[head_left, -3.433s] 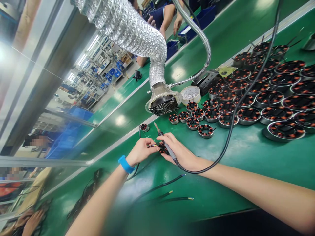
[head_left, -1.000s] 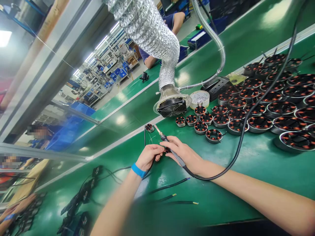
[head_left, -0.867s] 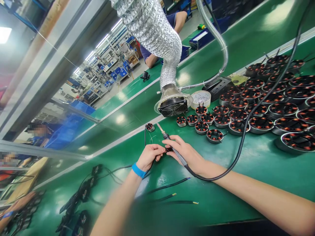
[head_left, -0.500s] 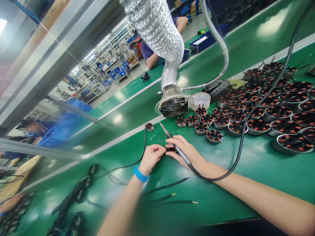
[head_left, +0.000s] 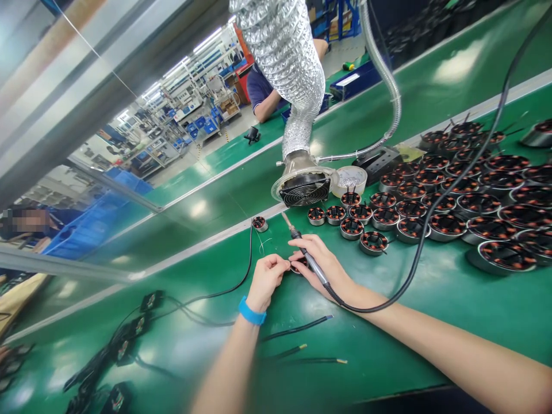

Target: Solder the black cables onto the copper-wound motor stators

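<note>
My right hand [head_left: 328, 264] grips a soldering iron [head_left: 316, 268], its tip pointing up and away to the left. Thumb and fingers of that hand also reach around a small round motor stator [head_left: 299, 265], partly hidden between my hands. With thumb and forefinger pinched at the stator's left edge, my left hand [head_left: 268, 277] wears a blue wristband [head_left: 252, 311]; what the pinch holds is too small to make out. A thin pale wire [head_left: 262, 246] curls just above the left hand. Farther up, another stator [head_left: 259, 223] with a black cable sits on the green bench.
Many stators [head_left: 411, 228] in metal rings crowd the right. A fume extractor [head_left: 304, 190] hangs ahead on a foil duct, beside a round white tub [head_left: 350, 179]. Cut black cables [head_left: 297, 327] lie nearer me; black cabled parts [head_left: 125, 349] lie left. A person's arm [head_left: 268, 106] shows beyond.
The camera view has shifted slightly. A little more of the stator shows between my hands, which keep nearly the same pose; the soldering iron stays in my right hand.
</note>
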A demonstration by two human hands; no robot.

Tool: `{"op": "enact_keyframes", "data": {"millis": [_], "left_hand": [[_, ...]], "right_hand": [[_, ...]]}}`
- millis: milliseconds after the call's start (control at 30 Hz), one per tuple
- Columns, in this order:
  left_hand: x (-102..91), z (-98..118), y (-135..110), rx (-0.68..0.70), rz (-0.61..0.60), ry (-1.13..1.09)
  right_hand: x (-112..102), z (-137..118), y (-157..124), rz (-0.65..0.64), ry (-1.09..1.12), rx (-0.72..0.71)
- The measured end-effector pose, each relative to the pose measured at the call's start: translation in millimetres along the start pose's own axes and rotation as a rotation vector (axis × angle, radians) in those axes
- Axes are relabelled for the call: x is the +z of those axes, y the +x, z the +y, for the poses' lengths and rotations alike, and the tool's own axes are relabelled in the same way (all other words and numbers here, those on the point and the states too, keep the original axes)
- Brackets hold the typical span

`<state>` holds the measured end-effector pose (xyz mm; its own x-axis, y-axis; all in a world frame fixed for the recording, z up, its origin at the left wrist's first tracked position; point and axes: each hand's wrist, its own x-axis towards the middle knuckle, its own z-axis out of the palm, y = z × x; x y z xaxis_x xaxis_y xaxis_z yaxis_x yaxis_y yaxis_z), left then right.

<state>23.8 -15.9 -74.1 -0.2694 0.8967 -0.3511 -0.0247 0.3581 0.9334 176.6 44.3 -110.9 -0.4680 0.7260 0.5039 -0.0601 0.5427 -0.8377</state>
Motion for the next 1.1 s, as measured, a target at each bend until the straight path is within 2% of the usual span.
{"op": "enact_keyframes", "data": {"millis": [167, 367, 500, 600, 800, 933, 1100], "left_hand": [[-2.9, -2.3, 0.0, 0.022, -0.035, 0.010], [-8.4, -3.2, -3.4, 0.091, -0.040, 0.114], [-12.4, 2.2, -7.1, 0.147, 0.063, 0.177], [-12.6, 6.2, -4.8, 0.186, 0.095, 0.253], [-4.1, 9.2, -1.7, 0.224, 0.005, 0.456], [-1.1, 9.6, -0.5, 0.147, -0.018, 0.516], [7.3, 14.8, -2.8, 0.164, 0.075, 0.506]], "right_hand": [[-6.1, -12.6, 0.8, 0.029, -0.047, -0.049], [-33.3, -67.9, -4.5, 0.169, -0.264, -0.137], [-54.0, -91.7, -26.3, 0.200, -0.367, -0.182], [-65.2, -85.7, -53.6, 0.242, -0.450, -0.239], [-76.5, -65.8, -98.1, 0.311, -0.599, -0.282], [-78.6, -59.1, -102.5, 0.347, -0.646, -0.294], [-76.4, -41.0, -100.9, 0.391, -0.636, -0.303]]}}
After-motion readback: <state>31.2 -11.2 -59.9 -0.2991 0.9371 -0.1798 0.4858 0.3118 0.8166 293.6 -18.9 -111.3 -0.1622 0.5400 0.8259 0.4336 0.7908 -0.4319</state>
